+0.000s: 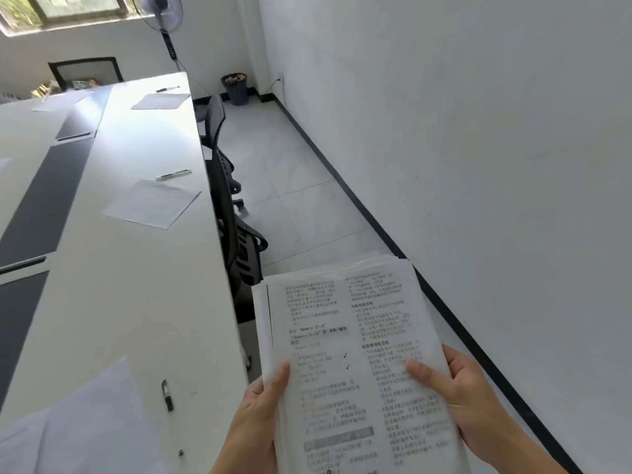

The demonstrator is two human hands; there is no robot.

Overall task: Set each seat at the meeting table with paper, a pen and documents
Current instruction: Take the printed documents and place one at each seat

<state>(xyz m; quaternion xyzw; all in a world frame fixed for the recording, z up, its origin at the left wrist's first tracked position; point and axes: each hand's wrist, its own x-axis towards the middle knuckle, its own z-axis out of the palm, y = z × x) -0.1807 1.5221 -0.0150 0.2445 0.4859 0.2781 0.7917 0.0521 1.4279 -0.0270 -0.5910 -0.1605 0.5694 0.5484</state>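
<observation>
A thick stack of printed documents (349, 336) is held over the floor, just right of the white meeting table (136, 302). My left hand (254, 415) grips its left edge with the thumb on top. My right hand (465, 401) grips the right edge, thumb on the top page. Along the table's right side lie a blank sheet (152, 203) with a pen (173, 175) beyond it, and a farther sheet (160, 101) with its pen (167, 88). At the near seat lies a blank sheet (85, 422) and a black pen (167, 395).
Black office chairs (236, 241) are pushed in along the table's right edge. A tiled aisle (290, 186) runs between them and the white wall (478, 131). A dark waste bin (236, 88) and a standing fan (160, 15) stand at the far end. Another chair (85, 71) stands at the table's head.
</observation>
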